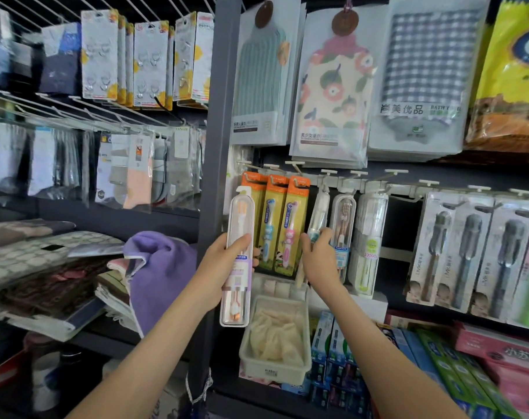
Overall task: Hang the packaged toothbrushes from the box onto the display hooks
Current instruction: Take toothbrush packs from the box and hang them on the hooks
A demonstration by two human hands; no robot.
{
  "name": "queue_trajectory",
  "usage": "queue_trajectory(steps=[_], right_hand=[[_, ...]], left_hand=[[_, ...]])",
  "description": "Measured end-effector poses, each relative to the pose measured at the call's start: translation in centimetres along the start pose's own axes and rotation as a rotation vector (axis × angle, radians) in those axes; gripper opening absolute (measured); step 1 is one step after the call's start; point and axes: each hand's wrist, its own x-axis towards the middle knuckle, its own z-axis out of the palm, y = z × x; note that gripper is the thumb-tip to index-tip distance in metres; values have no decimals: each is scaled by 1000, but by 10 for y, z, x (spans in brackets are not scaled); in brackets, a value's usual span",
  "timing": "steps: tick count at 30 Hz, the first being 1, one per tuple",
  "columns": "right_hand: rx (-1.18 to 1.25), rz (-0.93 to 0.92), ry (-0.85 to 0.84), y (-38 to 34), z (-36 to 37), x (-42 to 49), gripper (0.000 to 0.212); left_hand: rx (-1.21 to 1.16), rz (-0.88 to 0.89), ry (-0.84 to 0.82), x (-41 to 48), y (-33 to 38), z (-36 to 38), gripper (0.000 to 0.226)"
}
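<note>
One wide-angle head view faces the rack point(214, 146) straight on and close, tilted slightly down, with the hooks point(358, 173) mid-frame.

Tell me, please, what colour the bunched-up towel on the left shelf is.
The towel is purple, best seen in the head view.

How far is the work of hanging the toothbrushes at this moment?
Done: several packs hang on the hooks, such as the orange packs. In hand: the left hand holds a clear pack, not yet on a hook; the right hand grips the lower part of a hanging pack. Left: to hook the clear pack. How many more wait, the picture does not show.
</note>
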Motion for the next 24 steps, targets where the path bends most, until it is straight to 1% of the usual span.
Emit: queue_trajectory(steps=[4,7,9,11,13,15,17,19,22,23,24], right_hand=[[-23,45,1,-3,0,4,34],[-62,57,11,-2,-1,11,44],[-141,36,0,0,-1,13,42],[-199,53,39,0,-1,14,39],[-299,68,76,1,-1,13,42],[-449,78,36,2,-3,11,44],[-530,113,26,2,-6,10,41],[-554,134,44,5,-9,7,39],[-534,144,49,17,-13,3,55],[-523,149,38,21,-15,3,56],[-504,152,18,24,-17,3,52]], left_hand=[[-16,26,-9,0,-1,8,17],[9,46,-23,0,-1,9,15],[21,52,-25,0,-3,8,15],[33,60,-24,1,-5,6,16],[39,75,-26,0,-7,4,16],[45,88,-34,-2,-10,1,15],[52,86,-40,-4,-13,-1,16],[58,80,-47,-5,-15,-2,16],[55,78,-64,-7,-17,0,15],[51,72,-69,-7,-18,2,15],[51,67,-72,-7,-19,5,16]])
